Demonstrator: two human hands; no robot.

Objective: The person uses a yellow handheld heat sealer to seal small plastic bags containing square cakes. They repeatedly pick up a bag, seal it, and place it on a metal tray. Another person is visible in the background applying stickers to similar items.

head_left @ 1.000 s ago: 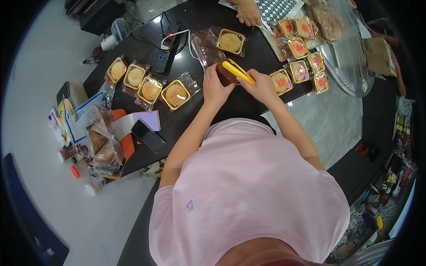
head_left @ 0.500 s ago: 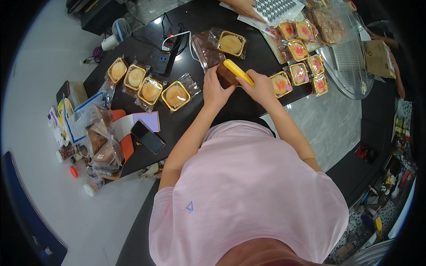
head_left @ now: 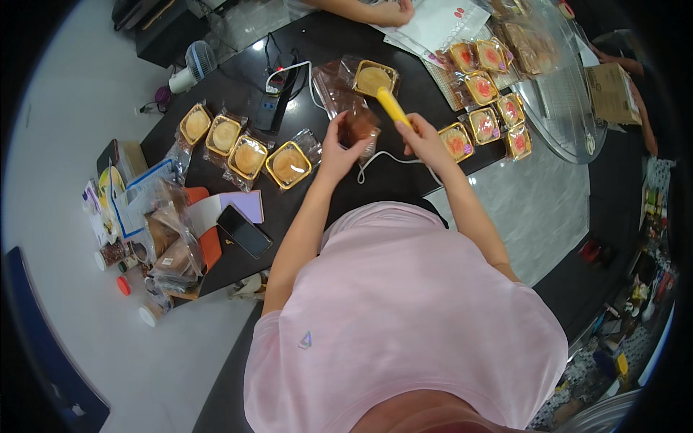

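Observation:
My left hand (head_left: pixel 336 153) pinches the near end of a brown see-through plastic bag (head_left: pixel 359 131) between thumb and fingers. In my right hand (head_left: pixel 427 144) is a yellow stick-shaped hand-held sealer (head_left: pixel 392 107), its tip pointing away from me and held apart from the bag. Just beyond that tip lies a round pastry (head_left: pixel 372 78) in a gold tray, on its clear wrapper. More brown film (head_left: pixel 333 86) lies flat beside it. Part of the bag's near edge is hidden by my left fingers.
Several wrapped pastries (head_left: pixel 247 158) stand left; others with red tops (head_left: pixel 482 124) stand right. A power strip (head_left: pixel 268 108), white cord (head_left: pixel 395 156), phone (head_left: pixel 244 230) and purple notepad (head_left: pixel 244 206) are on the dark table. Another person's hand (head_left: pixel 393 13) is at white sheets (head_left: pixel 440 29).
The yellow sealer has come away from the brown bag and turned its tip toward the far pastry. My right hand moved slightly right. Across the table, the other person's hand shifted left, off the dotted sheet.

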